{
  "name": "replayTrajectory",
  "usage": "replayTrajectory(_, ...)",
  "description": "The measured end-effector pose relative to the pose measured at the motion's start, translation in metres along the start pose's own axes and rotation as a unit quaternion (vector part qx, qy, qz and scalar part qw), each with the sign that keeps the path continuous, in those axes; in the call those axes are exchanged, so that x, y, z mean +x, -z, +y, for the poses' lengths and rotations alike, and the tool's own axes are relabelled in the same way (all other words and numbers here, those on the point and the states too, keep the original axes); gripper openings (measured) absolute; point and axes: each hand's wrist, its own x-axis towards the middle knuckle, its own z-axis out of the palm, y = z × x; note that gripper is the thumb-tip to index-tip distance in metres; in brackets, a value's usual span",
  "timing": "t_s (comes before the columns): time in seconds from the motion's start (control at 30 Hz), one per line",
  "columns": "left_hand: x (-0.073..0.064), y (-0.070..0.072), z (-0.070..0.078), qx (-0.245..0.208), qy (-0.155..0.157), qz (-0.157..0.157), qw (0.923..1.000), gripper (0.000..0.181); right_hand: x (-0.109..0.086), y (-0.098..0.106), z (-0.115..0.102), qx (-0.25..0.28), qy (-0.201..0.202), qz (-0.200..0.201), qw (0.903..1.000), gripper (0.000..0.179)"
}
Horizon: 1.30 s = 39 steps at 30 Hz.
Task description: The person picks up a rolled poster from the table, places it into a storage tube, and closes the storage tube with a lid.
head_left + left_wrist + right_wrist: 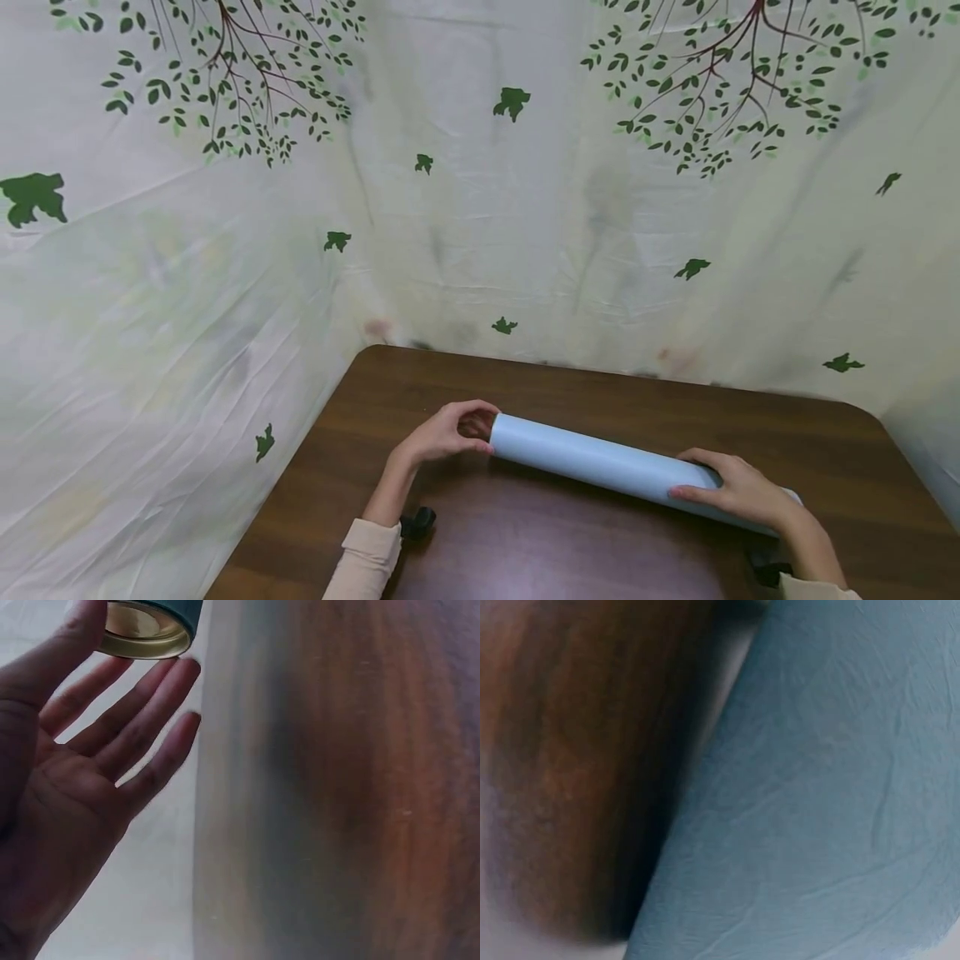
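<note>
A long light-blue tube (585, 457) lies slantwise above the brown table, its left end farther from me than its right. At that left end, my left hand (438, 435) arches with thumb and fingertips gripping the rim. The left wrist view shows the recessed gold-coloured metal end (142, 626) of the tube between thumb and fingers, the palm apart from it. My right hand (738, 492) holds the tube near its right end, thumb on the near side and fingers over the far side. Up close, the tube's surface (810, 787) looks finely creased; the right hand is out of that view.
The brown wooden table (435, 375) has rounded back corners. Behind it and on the left hangs a pale cloth (480, 242) printed with branches and green leaves. Dark wrist devices (418, 523) sit at both wrists, below light sleeves (367, 554).
</note>
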Motion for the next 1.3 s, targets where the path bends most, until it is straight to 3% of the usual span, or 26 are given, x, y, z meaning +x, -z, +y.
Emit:
replayTrajectory(0.17,0.001,-0.003,-0.01,0.006,0.004,0.0,1.0,0.056,0.0,-0.005,-0.001,-0.012,-0.016,0.009,0.9998,0.055)
replayTrajectory(0.27,0.002,-0.005,-0.014,0.0,0.006,-0.003,1.0,0.052,-0.002,-0.008,0.0,-0.037,-0.021,0.046,0.998,0.055)
replayTrajectory(0.43,0.0,-0.006,-0.02,-0.008,0.009,0.038,0.9992,0.036,-0.003,-0.013,0.002,-0.09,0.01,0.106,0.9902,0.063)
replayTrajectory(0.63,-0.001,-0.006,-0.02,-0.031,0.013,0.023,0.9992,0.046,-0.002,-0.019,0.004,-0.104,0.038,0.138,0.9843,0.071)
replayTrajectory(0.77,-0.004,-0.005,-0.025,-0.038,0.025,0.048,0.9978,0.041,0.002,-0.024,0.001,-0.115,0.055,0.157,0.9794,0.073)
replayTrajectory(0.87,-0.007,-0.003,-0.028,-0.039,0.027,0.054,0.9974,0.04,0.003,-0.025,-0.002,-0.12,0.061,0.161,0.9778,0.073)
replayTrajectory(1.07,-0.007,-0.002,-0.027,-0.036,0.012,0.037,0.9986,0.049,-0.001,-0.022,-0.005,-0.105,0.053,0.155,0.9808,0.07)
replayTrajectory(1.3,-0.01,-0.001,-0.027,-0.025,0.026,0.017,0.9992,0.056,-0.005,-0.018,-0.005,-0.12,0.039,0.134,0.9828,0.075)
